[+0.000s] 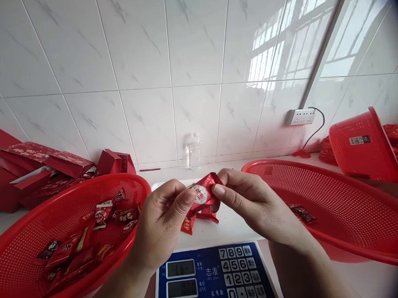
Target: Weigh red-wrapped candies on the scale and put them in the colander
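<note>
Pinching a red packet point(201, 195) by opposite ends, the left hand point(164, 219) and right hand point(258, 206) hold it over the scale pan point(234, 227), between a left basket point(22, 254) and a right basket point(325, 200).

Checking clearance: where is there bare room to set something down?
Bare room: front strip of the white scale pan, between red packets and keypad; also countertop between the clear bottle and right basket. Crowded: left basket, strewn with wrapped snacks, and far-left corner, piled with red boxes.

Bright window glare point(267, 47) streaks the tiled wall point(194, 60)
</note>
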The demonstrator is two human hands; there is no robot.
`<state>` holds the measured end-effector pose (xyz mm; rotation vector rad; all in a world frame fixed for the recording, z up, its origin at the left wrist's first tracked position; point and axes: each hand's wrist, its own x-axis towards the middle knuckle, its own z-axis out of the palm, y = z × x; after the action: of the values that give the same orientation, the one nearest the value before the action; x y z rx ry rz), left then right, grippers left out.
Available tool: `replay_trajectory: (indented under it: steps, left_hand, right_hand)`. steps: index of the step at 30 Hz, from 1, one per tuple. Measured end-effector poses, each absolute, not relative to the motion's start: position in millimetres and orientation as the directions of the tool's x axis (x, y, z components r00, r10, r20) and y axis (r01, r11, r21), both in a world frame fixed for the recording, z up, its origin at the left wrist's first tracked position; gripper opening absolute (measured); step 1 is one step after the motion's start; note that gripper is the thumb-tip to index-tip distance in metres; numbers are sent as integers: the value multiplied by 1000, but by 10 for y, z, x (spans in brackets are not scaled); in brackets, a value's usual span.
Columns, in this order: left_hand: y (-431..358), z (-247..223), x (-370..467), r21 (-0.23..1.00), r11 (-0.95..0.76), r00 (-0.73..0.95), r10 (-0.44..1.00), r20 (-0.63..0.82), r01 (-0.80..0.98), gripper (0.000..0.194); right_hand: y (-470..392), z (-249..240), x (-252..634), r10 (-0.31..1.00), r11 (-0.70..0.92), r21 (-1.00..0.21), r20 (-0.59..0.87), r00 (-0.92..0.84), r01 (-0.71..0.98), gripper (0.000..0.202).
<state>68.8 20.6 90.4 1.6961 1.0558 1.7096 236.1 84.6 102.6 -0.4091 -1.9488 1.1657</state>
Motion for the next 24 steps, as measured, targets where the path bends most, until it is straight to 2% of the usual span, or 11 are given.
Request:
replay_trajectory:
  steps: [7, 11, 17, 24]
  left_hand:
    - [175, 932, 730, 805, -574, -18, 813, 583, 150, 41]
    - [162, 920, 724, 826, -540, -37, 833, 552, 159, 40]
    - [121, 902, 726, 791, -553, -65, 808, 586, 260, 35]
    - [113, 849, 721, 772, -540, -83, 799, 595, 336, 38]
  right_hand:
    - [785, 1033, 2337, 496, 520, -829, 488, -718, -204, 18]
    - [762, 1019, 2312, 513, 508, -829, 510, -690, -235, 16]
    - [777, 1000, 2308, 532, 555, -780, 600, -597, -290, 13]
    - [757, 1058, 2307, 558, 476, -817, 568, -606, -327, 17]
